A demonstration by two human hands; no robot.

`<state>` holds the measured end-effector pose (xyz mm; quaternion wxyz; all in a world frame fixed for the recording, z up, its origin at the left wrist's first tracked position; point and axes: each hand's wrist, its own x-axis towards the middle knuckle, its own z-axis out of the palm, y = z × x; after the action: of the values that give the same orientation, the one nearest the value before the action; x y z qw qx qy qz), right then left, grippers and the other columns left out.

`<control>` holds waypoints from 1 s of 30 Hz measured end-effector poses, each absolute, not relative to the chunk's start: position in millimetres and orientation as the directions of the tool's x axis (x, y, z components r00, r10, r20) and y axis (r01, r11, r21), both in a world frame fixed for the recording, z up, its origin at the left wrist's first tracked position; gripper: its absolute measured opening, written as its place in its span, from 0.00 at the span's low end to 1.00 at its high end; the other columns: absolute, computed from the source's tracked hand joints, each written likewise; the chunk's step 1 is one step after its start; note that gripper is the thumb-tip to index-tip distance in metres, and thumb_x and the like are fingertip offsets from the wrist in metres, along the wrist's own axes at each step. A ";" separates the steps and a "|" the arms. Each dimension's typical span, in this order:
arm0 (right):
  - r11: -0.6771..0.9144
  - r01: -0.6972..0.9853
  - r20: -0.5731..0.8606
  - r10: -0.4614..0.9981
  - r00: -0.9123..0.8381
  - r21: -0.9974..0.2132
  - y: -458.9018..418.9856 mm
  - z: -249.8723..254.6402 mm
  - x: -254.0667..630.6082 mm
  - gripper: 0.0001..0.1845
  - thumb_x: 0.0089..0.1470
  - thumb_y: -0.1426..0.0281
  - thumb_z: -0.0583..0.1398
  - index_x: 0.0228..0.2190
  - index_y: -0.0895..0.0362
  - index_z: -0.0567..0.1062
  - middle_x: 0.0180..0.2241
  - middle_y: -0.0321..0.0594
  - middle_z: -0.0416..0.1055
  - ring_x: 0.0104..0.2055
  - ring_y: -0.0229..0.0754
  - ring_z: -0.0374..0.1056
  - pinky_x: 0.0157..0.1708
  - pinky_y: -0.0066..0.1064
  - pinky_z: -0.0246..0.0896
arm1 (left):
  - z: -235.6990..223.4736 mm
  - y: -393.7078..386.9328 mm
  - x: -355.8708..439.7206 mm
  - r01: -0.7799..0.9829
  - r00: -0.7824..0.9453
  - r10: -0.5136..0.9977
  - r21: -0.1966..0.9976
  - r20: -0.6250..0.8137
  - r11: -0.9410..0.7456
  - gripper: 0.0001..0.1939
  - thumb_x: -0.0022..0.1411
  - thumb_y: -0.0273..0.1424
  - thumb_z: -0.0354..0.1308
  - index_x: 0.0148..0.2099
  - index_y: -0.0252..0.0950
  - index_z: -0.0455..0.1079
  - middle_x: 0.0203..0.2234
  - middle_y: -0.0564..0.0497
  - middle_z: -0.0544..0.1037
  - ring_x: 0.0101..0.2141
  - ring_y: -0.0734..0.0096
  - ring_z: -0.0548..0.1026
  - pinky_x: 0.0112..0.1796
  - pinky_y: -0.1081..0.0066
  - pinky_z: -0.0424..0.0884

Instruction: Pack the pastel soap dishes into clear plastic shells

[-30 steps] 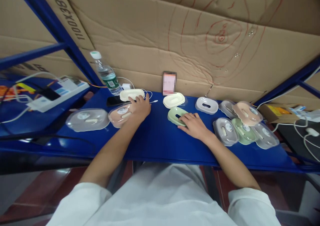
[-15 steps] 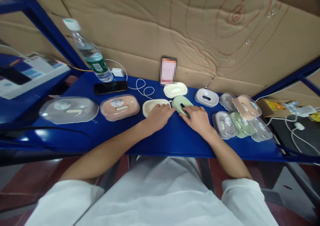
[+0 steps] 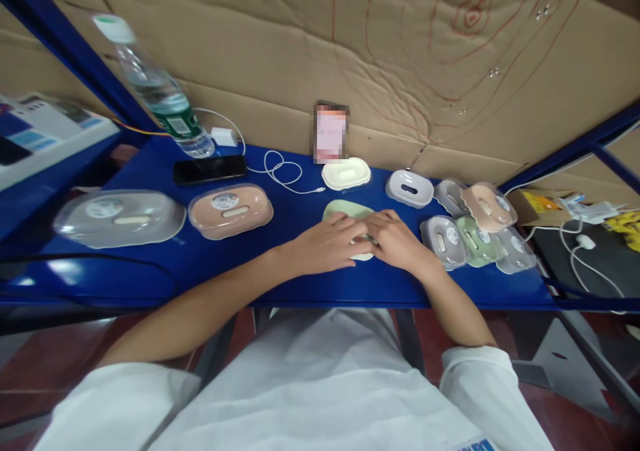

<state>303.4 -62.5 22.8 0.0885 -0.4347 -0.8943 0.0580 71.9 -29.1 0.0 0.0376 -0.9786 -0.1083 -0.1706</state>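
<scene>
Both my hands meet at the middle of the blue shelf [image 3: 225, 268], over one soap box. My left hand [image 3: 327, 246] lies with curled fingers on its pale green top part [image 3: 344, 209]. My right hand [image 3: 396, 241] grips the same box from the right. A sliver of its cream bottom part [image 3: 364, 256] shows under my fingers. The rest of the box is hidden by my hands.
A pink lidded box [image 3: 231, 210] and a clear lidded box [image 3: 120, 216] lie to the left. Behind are a cream part [image 3: 346, 173], a white part [image 3: 409, 188], an upright phone [image 3: 330, 133], a black phone [image 3: 210, 169], a cable [image 3: 280, 171] and a water bottle [image 3: 160, 98]. Several lidded boxes [image 3: 475, 228] crowd the right.
My left hand brought the cream part from the back left to the middle. My right hand set the green part onto it, and both hands now close over the pair.
</scene>
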 end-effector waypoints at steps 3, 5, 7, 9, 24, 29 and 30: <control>0.677 0.685 0.133 0.731 -0.670 -0.268 -66.2 25.9 306.5 0.11 0.73 0.66 0.59 0.49 0.56 0.80 0.53 0.50 0.80 0.58 0.53 0.73 0.59 0.45 0.60 | -5.2 -15.5 53.6 0.243 0.904 0.229 0.007 0.360 -0.970 0.35 0.64 0.42 0.74 0.68 0.43 0.69 0.68 0.34 0.67 0.65 0.41 0.67 0.64 0.44 0.61; 0.678 0.684 0.125 0.729 -0.673 -0.270 -67.0 25.1 305.7 0.11 0.72 0.64 0.61 0.48 0.56 0.79 0.52 0.50 0.80 0.58 0.53 0.72 0.60 0.45 0.60 | -15.0 -10.0 45.8 0.233 0.916 0.228 0.026 0.332 -0.972 0.37 0.67 0.44 0.71 0.72 0.43 0.65 0.71 0.33 0.64 0.68 0.40 0.65 0.66 0.43 0.59; 0.666 0.707 0.089 0.740 -0.667 -0.236 -66.7 23.7 303.3 0.13 0.70 0.60 0.64 0.49 0.56 0.79 0.53 0.50 0.79 0.57 0.55 0.71 0.60 0.45 0.60 | -23.0 -7.9 42.3 0.250 0.921 0.257 0.062 0.292 -0.966 0.31 0.73 0.42 0.64 0.73 0.42 0.65 0.68 0.34 0.68 0.68 0.45 0.67 0.68 0.45 0.59; 0.653 0.734 0.056 0.753 -0.656 -0.185 -66.5 22.9 300.5 0.17 0.68 0.57 0.65 0.51 0.56 0.78 0.53 0.51 0.78 0.58 0.56 0.70 0.60 0.46 0.59 | -24.9 -8.0 41.6 0.287 0.917 0.308 0.118 0.252 -0.951 0.26 0.76 0.38 0.60 0.71 0.42 0.67 0.66 0.37 0.72 0.67 0.50 0.68 0.70 0.48 0.58; 0.578 0.752 0.262 0.815 -0.517 -0.315 -30.3 -6.4 319.3 0.29 0.79 0.59 0.44 0.63 0.61 0.74 0.65 0.55 0.73 0.70 0.51 0.67 0.71 0.48 0.59 | -16.6 0.2 29.0 0.409 0.855 0.474 0.290 0.209 -0.865 0.28 0.74 0.49 0.60 0.66 0.38 0.74 0.75 0.35 0.60 0.73 0.46 0.62 0.71 0.47 0.60; 0.501 0.790 0.225 0.865 -0.448 -0.354 -10.9 -23.7 334.3 0.31 0.78 0.56 0.42 0.63 0.58 0.75 0.63 0.54 0.76 0.67 0.51 0.70 0.69 0.52 0.63 | -16.6 24.6 44.2 0.506 0.734 0.614 0.370 0.290 -0.779 0.30 0.82 0.44 0.43 0.77 0.38 0.60 0.79 0.35 0.51 0.77 0.47 0.52 0.72 0.43 0.55; 0.508 0.781 0.226 0.861 -0.455 -0.362 -11.5 -23.4 333.5 0.31 0.78 0.56 0.43 0.62 0.58 0.75 0.62 0.53 0.77 0.66 0.51 0.71 0.68 0.51 0.64 | -18.3 30.7 46.8 0.539 0.723 0.643 0.375 0.253 -0.754 0.31 0.82 0.43 0.41 0.79 0.39 0.56 0.79 0.36 0.50 0.77 0.47 0.51 0.72 0.42 0.54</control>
<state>333.5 -11.5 -23.4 0.1926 -0.4850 -0.8467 0.1036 46.8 30.7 -18.3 -0.1389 -0.9178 -0.3219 -0.1865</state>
